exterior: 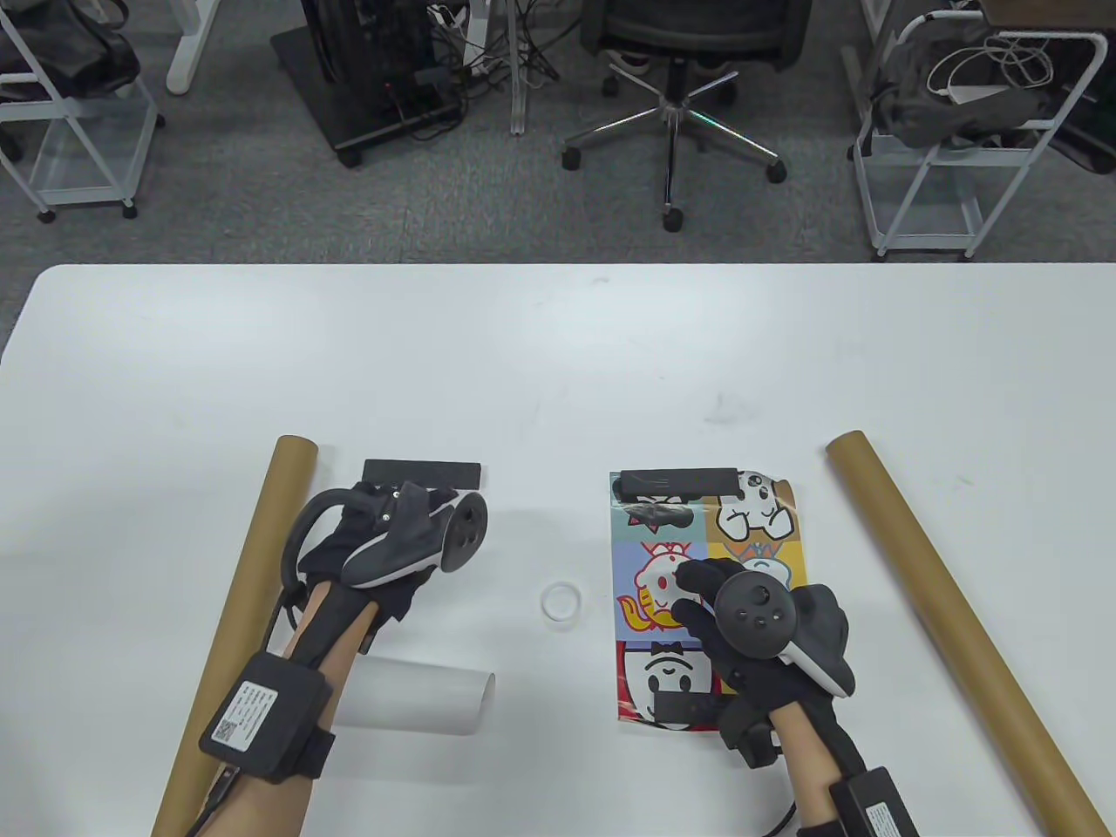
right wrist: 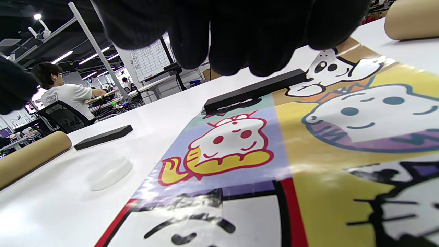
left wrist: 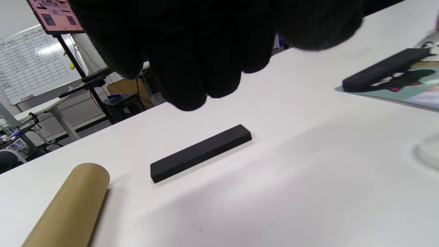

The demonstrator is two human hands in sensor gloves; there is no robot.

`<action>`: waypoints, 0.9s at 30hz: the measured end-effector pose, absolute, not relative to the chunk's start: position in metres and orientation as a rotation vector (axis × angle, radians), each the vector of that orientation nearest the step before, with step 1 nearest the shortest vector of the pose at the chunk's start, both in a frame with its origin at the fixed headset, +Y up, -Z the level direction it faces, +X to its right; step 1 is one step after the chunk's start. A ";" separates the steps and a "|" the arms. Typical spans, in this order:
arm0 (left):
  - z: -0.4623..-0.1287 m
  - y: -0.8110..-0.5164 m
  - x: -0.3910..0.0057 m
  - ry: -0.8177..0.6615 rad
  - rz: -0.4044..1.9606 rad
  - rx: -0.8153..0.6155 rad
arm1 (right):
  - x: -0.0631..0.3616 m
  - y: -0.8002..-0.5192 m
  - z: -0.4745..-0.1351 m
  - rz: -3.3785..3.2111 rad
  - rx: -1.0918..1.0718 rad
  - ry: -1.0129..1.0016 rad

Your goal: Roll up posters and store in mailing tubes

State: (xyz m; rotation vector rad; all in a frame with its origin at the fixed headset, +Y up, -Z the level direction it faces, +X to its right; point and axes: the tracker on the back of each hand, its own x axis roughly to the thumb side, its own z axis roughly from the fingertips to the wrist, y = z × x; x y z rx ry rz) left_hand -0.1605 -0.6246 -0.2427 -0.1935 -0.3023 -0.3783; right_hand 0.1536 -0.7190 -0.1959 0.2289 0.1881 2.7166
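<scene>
Glossy cartoon-panel poster (exterior: 758,540) lies flat, bar-weighted.

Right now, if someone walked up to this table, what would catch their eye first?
The bright cartoon poster lying flat right of centre, a black bar weighing down its far edge and the right hand over its middle. Next, two long brown cardboard tubes, one at the left and one at the right.
</scene>
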 end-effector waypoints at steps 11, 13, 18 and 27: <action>-0.159 -0.627 -0.174 -0.431 -0.372 -0.274 | 0.153 -0.720 -0.195 2.719 0.234 0.197; -0.154 -0.633 -0.179 -0.438 -0.344 -0.317 | 0.153 -0.720 -0.195 2.716 0.228 0.200; -0.148 -0.656 -0.186 -0.465 -0.321 -0.479 | 0.154 -0.722 -0.195 2.719 0.217 0.216; -0.146 -0.692 -0.187 -0.503 -0.290 -0.774 | 0.154 -0.721 -0.195 2.720 0.210 0.220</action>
